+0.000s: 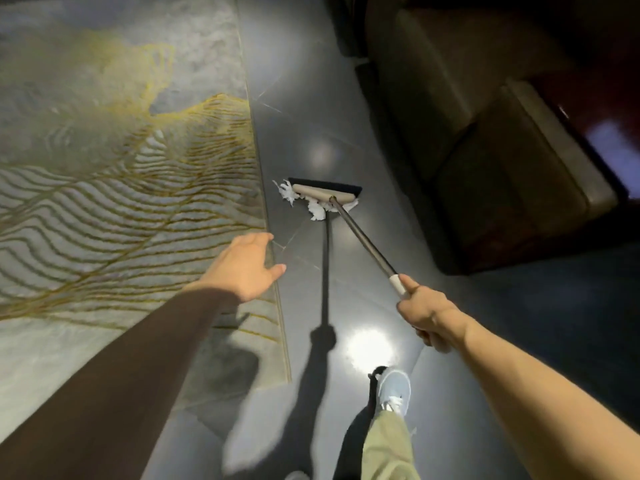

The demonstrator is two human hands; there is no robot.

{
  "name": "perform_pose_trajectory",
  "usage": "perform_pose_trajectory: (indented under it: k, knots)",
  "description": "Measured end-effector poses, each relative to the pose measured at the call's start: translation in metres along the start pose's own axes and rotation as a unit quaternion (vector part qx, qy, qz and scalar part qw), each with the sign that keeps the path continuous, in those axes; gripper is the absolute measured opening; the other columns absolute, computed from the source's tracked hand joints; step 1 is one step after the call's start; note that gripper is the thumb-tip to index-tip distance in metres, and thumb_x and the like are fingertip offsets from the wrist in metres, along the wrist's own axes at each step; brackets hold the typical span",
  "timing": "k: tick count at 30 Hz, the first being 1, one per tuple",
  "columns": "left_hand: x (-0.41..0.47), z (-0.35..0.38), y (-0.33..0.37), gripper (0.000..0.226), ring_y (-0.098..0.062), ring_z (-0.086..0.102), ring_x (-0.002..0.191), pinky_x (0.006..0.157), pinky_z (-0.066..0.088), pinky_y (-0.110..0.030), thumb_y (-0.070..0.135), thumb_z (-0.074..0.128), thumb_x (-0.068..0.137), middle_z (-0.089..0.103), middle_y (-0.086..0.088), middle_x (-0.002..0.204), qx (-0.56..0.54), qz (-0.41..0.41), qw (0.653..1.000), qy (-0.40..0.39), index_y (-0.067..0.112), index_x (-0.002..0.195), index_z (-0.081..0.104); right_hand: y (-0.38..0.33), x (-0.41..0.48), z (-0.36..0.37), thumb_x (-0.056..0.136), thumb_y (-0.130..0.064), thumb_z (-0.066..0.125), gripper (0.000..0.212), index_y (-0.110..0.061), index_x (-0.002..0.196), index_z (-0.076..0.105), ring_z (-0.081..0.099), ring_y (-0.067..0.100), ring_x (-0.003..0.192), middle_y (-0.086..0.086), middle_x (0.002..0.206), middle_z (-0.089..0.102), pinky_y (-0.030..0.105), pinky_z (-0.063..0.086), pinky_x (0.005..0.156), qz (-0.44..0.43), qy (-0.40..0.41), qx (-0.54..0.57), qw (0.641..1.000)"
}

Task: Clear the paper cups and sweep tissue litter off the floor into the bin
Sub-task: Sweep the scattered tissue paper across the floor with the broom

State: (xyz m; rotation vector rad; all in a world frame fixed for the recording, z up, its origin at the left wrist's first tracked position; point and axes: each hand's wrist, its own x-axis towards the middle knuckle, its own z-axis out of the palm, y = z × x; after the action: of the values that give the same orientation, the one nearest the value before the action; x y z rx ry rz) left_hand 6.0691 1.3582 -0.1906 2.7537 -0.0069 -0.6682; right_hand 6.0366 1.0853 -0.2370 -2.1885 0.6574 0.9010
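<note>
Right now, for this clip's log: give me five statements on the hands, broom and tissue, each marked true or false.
1. The right hand grips the broom by its handle. True.
2. The left hand holds a paper cup. False: it is open and holds nothing.
3. The tissue lies on the rug. False: it lies on the bare floor, against the broom head.
4. A bin stands beside the broom. False: none is in view.
5. The sofa is to the right of the broom. True.
</note>
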Motion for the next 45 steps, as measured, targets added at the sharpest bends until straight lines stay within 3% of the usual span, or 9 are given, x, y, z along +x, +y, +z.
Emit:
perform_pose_trajectory:
  k: [8,13,22,25,27,31,37,42,45]
  knots:
    - [-0.06,0.044,0.009,0.066,-0.024,0.028,0.139,0.114,0.024,-0.036,0.04,0.054,0.091,0.034,-0.009,0.149,-0.012,0.023,0.999,-0.021,0.012,0.146,0.029,0.066,-0.072,0.026,0.098,-0.012,0.044,0.055,-0.035,0.146,0.033,0.035,0.013,0.044,0.006,0.062,0.043,0.023,0.036,0.038,-0.029,-0.027,0.111,0.993]
    - [-0.072,0.055,0.014,0.065,-0.023,0.026,0.139,0.114,0.022,-0.033,0.038,0.053,0.093,0.033,-0.008,0.15,-0.02,0.006,1.0,-0.021,0.013,0.147,0.027,0.074,-0.07,0.004,0.099,-0.017,0.049,0.055,-0.034,0.148,0.029,0.035,0.015,0.048,0.009,0.067,0.043,0.024,0.039,0.038,-0.058,-0.031,0.124,0.99]
    - [-0.08,0.066,-0.009,0.062,-0.021,0.028,0.137,0.111,0.022,-0.03,0.036,0.056,0.091,0.035,-0.004,0.148,-0.035,-0.062,0.997,0.02,0.015,0.144,0.031,-0.013,0.022,0.013,0.098,-0.026,0.052,0.044,-0.03,0.141,0.044,0.037,0.017,0.05,0.007,0.071,0.044,0.015,0.031,0.033,-0.093,0.015,0.088,0.992]
    - [-0.089,0.077,-0.024,0.063,-0.023,0.028,0.137,0.112,0.022,-0.031,0.037,0.056,0.091,0.035,-0.006,0.148,-0.035,-0.068,0.997,0.013,0.014,0.144,0.032,-0.022,0.033,0.027,0.101,-0.029,0.04,0.028,-0.018,0.118,0.058,0.041,0.023,0.057,0.013,0.085,0.048,0.02,0.039,0.041,-0.098,-0.004,0.004,0.995]
    - [-0.097,0.085,-0.032,0.066,-0.025,0.029,0.136,0.111,0.022,-0.031,0.044,0.053,0.09,0.036,-0.008,0.147,-0.022,-0.065,0.998,0.006,0.011,0.144,0.032,-0.01,0.032,0.035,0.101,-0.029,0.032,0.025,-0.018,0.105,0.054,0.046,0.024,0.06,0.018,0.091,0.051,0.02,0.041,0.04,-0.101,0.01,-0.092,0.991]
    - [-0.109,0.092,-0.034,0.064,-0.024,0.029,0.136,0.11,0.023,-0.031,0.038,0.056,0.091,0.036,-0.008,0.148,-0.017,-0.077,0.997,-0.01,0.012,0.144,0.031,0.034,0.021,0.042,0.1,-0.031,0.029,0.038,-0.032,0.138,0.037,0.061,0.034,0.081,0.021,0.107,0.055,0.025,0.044,0.047,-0.081,0.029,-0.172,0.981]
    - [-0.136,0.091,-0.027,0.064,-0.026,0.03,0.137,0.112,0.025,-0.033,0.037,0.056,0.091,0.037,-0.01,0.147,-0.005,-0.04,0.999,0.006,0.011,0.144,0.032,0.091,-0.04,0.061,0.101,-0.034,0.03,0.044,-0.033,0.146,0.029,0.06,0.037,0.1,0.021,0.124,0.051,0.036,0.052,0.074,-0.03,0.031,-0.156,0.987]
    - [-0.194,0.105,-0.035,0.065,-0.025,0.027,0.139,0.113,0.022,-0.032,0.038,0.055,0.092,0.034,-0.01,0.149,0.005,0.023,1.0,0.003,0.01,0.145,0.03,0.151,-0.112,0.106,0.1,-0.031,0.03,0.046,-0.042,0.145,0.027,0.05,0.028,0.077,0.016,0.111,0.052,0.027,0.04,0.047,0.024,0.034,-0.084,0.996]
    - [-0.245,0.124,-0.047,0.065,-0.025,0.026,0.139,0.113,0.022,-0.031,0.038,0.054,0.092,0.033,-0.01,0.15,0.02,0.052,0.998,-0.021,0.01,0.145,0.029,0.186,-0.183,0.139,0.098,-0.026,0.029,0.049,-0.046,0.142,0.03,0.044,0.023,0.066,0.013,0.101,0.05,0.024,0.037,0.046,0.061,0.032,-0.02,0.997]
